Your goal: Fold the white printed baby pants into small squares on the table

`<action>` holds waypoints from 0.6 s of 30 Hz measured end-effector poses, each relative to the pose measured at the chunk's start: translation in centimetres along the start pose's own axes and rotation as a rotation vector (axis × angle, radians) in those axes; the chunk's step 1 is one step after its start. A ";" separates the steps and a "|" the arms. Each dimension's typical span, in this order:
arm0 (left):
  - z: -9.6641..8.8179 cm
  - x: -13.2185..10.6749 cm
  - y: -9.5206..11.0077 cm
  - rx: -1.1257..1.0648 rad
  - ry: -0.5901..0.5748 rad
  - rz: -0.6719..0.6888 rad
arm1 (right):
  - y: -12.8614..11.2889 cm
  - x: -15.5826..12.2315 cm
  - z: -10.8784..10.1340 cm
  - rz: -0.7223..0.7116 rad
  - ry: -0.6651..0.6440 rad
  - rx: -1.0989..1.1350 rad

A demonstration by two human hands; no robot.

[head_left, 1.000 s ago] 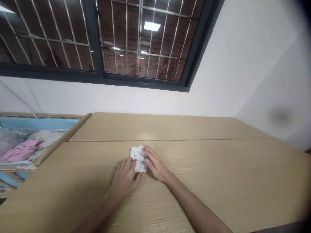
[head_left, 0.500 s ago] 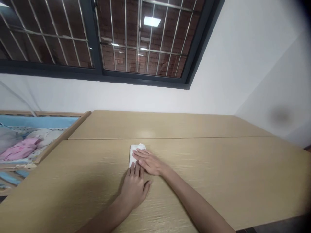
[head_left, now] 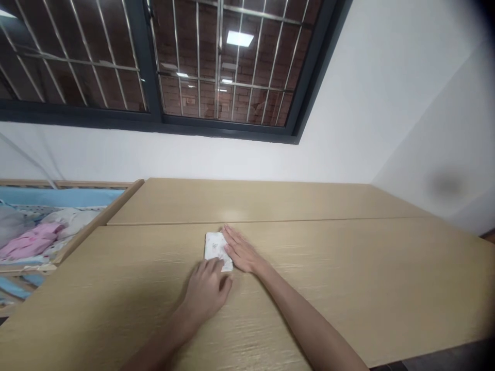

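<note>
A small white folded piece, like a tissue or cloth (head_left: pixel 215 245), lies flat on the pale wooden tabletop (head_left: pixel 328 278), close to the seam between two boards. Faint marks show on its upper face. My right hand (head_left: pixel 240 251) rests flat along its right edge, fingers stretched out and pointing away from me. At the near edge, my left hand (head_left: pixel 207 286) has its fingertips on the white piece, the fingers slightly bent and the thumb apart. Neither hand grips it.
To the left stands a wooden crib (head_left: pixel 96 224) with blue lining, a pink cloth (head_left: pixel 33 241) and white bedding. Behind the table is a white wall (head_left: pixel 216 159) with a dark-framed, barred window (head_left: pixel 232 133). Another wall meets the table's right side.
My right hand has slid off the top of the white piece to its right edge, uncovering it. My left hand has drawn back slightly, its fingers more bent.
</note>
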State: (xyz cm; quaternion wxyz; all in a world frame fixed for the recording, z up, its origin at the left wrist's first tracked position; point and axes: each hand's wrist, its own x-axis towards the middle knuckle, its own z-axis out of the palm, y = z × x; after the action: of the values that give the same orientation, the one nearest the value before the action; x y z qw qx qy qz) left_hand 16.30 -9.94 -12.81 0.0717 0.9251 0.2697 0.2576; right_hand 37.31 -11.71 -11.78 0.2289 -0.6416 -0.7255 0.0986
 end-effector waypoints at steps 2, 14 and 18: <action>-1.0 0.8 -1.2 -0.035 -0.008 -0.069 | 0.3 -0.2 0.1 0.042 0.092 0.048; 0.8 2.2 -4.5 0.069 -0.145 -0.335 | -0.7 -1.0 0.1 -0.034 0.197 0.142; 0.8 2.2 -4.5 -0.141 -0.176 -0.320 | -0.6 -0.9 0.9 0.015 0.326 0.218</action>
State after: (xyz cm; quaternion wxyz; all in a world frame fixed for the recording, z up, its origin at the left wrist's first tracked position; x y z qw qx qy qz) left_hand 16.24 -4.93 -13.73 0.1998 0.8820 0.3873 0.1794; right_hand 36.47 -12.52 -12.49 0.4105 -0.6260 -0.6590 0.0732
